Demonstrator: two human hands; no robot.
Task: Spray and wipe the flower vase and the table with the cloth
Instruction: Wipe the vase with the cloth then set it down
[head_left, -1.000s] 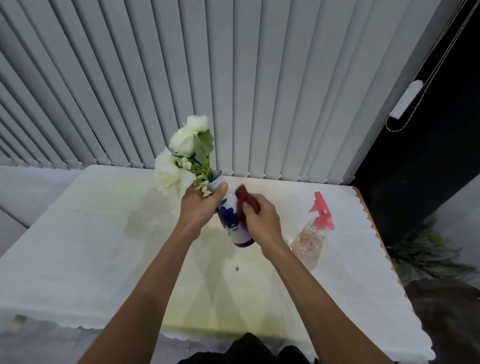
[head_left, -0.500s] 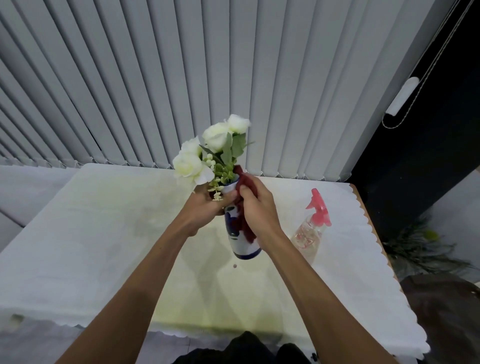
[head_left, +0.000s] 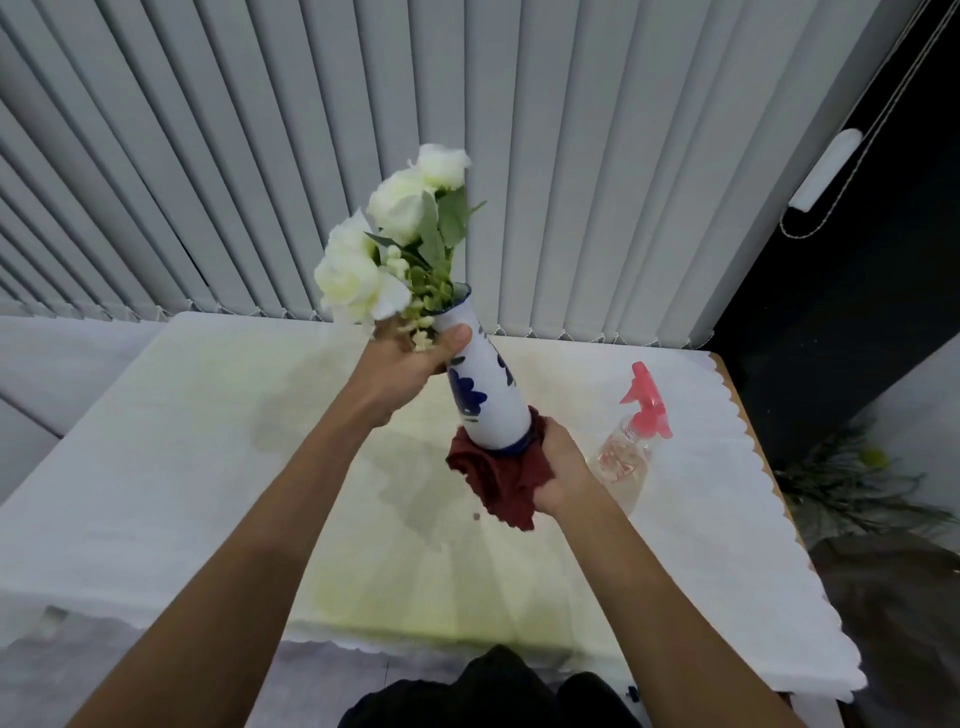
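A white vase with blue flower patterns (head_left: 485, 395) is held above the table, tilted with its mouth up and to the left. White roses with green leaves (head_left: 392, 244) stick out of it. My left hand (head_left: 402, 371) grips the vase at its neck. My right hand (head_left: 563, 470) holds a dark red cloth (head_left: 498, 478) bunched under and around the vase's base. The table (head_left: 182, 467) is covered with a white cloth with a scalloped edge.
A clear spray bottle with a pink trigger head (head_left: 636, 436) stands on the table to the right of my right hand. Grey vertical blinds (head_left: 519, 156) hang behind the table. A dark plant (head_left: 852, 483) lies on the floor at the right.
The vase has been lifted higher and tilted. My right hand with the cloth has slid down from the neck to the vase's base.
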